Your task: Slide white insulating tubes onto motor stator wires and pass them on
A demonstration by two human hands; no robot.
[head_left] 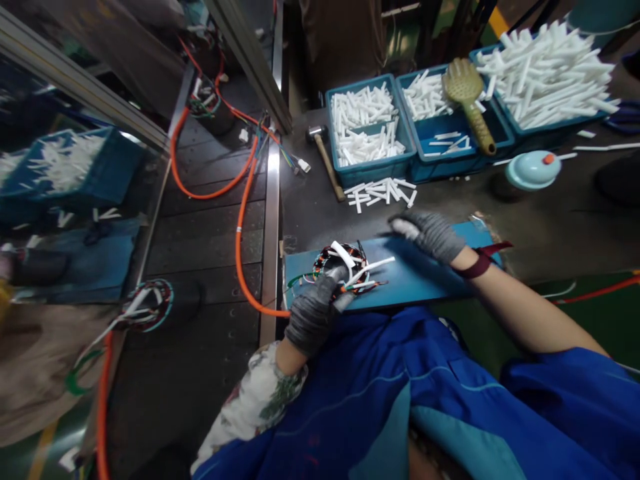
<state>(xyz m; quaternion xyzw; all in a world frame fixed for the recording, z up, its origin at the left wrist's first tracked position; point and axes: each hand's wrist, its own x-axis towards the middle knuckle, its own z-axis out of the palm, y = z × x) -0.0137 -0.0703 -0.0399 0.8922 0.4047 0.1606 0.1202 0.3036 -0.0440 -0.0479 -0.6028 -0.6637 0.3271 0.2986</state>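
Note:
A motor stator point(359, 253), ring-shaped with coloured wires and white tubes standing out of it, sits on a blue mat point(440, 270) in front of me. My left hand point(316, 308), in a grey glove, is closed on the near left side of the stator, its fingertips over the ring. White sleeving point(373, 267) sticks out to the right from the stator. To the right, above the mat, is my gloved right hand point(431, 237), apart from the stator. Its fingers reach leftward, somewhat blurred, with nothing visible between them.
Blue bins point(370, 172) of white tubes line the back, one with a yellowish scoop point(467, 97). Nearby are loose tubes point(383, 193), a hammer point(327, 163) and a light-blue lidded cup point(533, 170). Left, orange cable point(240, 227) crosses the slatted line, where another stator point(150, 303) stands.

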